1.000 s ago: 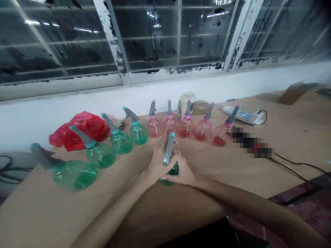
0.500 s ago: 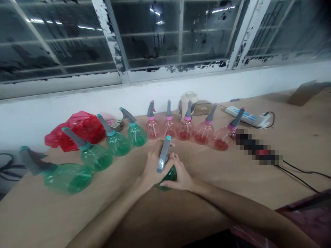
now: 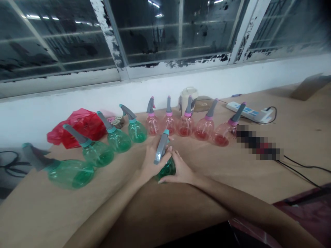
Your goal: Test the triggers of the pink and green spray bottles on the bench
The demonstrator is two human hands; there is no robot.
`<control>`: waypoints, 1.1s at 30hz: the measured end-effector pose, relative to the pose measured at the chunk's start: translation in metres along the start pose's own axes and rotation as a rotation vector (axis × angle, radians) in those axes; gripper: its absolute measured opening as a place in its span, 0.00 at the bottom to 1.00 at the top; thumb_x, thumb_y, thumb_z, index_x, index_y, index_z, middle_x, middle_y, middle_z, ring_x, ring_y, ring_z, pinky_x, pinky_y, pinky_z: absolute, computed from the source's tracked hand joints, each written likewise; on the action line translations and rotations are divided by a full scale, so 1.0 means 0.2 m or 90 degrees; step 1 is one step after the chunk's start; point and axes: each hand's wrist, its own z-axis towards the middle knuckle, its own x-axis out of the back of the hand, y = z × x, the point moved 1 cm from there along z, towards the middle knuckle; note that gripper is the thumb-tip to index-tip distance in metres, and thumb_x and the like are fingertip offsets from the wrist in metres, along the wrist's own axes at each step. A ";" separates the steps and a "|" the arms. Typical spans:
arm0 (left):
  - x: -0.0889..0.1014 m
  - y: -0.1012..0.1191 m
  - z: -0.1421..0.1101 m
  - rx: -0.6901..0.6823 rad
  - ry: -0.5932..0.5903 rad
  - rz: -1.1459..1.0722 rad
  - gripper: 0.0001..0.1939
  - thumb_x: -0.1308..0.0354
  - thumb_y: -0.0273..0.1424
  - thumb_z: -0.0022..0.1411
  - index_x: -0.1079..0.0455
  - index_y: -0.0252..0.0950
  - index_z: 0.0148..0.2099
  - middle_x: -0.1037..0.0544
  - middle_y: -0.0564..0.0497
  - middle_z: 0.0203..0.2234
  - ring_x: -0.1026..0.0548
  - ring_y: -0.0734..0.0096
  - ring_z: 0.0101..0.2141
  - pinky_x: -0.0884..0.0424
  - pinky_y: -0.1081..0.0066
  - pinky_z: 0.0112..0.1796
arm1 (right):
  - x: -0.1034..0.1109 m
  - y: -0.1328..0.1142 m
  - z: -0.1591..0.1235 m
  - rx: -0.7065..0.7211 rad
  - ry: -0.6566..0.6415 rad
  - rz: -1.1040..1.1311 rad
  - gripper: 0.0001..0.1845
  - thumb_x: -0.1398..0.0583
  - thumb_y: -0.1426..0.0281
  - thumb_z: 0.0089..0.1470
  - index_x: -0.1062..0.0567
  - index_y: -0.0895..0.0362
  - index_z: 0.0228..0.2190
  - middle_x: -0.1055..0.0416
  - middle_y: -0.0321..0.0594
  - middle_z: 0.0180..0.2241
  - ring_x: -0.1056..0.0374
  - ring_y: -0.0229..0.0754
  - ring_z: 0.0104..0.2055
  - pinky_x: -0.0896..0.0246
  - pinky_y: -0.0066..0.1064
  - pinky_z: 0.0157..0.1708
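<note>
A green spray bottle [image 3: 167, 168] with a grey trigger head [image 3: 160, 150] stands on the brown table [image 3: 232, 165] in front of me. My left hand [image 3: 149, 162] wraps round its neck and head from the left. My right hand [image 3: 181, 169] cups the round body from the right. Both hands are closed on this bottle. Behind it runs an arc of spray bottles: several green ones [image 3: 117, 139] to the left and several pink ones [image 3: 184, 126] to the right, all standing on the table.
A crumpled red plastic bag [image 3: 82, 125] lies at the back left by the white wall. A white jar [image 3: 186, 96] and a white power strip [image 3: 248, 113] sit at the back right, with black cables [image 3: 302, 167] trailing over the table. Cardboard [image 3: 307, 88] lies far right.
The hands and green bottle have stayed in the same place; the spray head has tilted slightly to the left. The camera view has shifted a little.
</note>
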 end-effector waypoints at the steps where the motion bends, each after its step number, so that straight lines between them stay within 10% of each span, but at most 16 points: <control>1: 0.00 0.00 0.00 -0.001 -0.001 -0.003 0.10 0.47 0.30 0.60 0.34 0.40 0.45 0.25 0.48 0.36 0.24 0.63 0.37 0.30 0.63 0.42 | 0.00 0.00 0.00 0.002 -0.004 0.001 0.59 0.31 0.45 0.31 0.47 0.54 0.59 0.44 0.53 0.59 0.48 0.59 0.61 0.51 0.54 0.59; 20: 0.01 -0.03 0.00 0.003 -0.003 0.004 0.11 0.46 0.30 0.60 0.34 0.40 0.46 0.24 0.48 0.38 0.24 0.65 0.35 0.30 0.64 0.42 | 0.03 -0.01 0.02 -0.061 -0.097 0.031 0.72 0.27 0.54 0.27 0.62 0.52 0.64 0.47 0.54 0.61 0.52 0.60 0.64 0.54 0.55 0.61; 33: 0.02 -0.01 0.02 0.038 0.005 -0.029 0.09 0.46 0.31 0.59 0.32 0.42 0.43 0.24 0.49 0.39 0.24 0.64 0.36 0.29 0.63 0.42 | -0.01 0.00 -0.01 -0.142 -0.072 0.027 0.64 0.29 0.51 0.29 0.53 0.53 0.61 0.42 0.53 0.57 0.45 0.58 0.61 0.45 0.53 0.56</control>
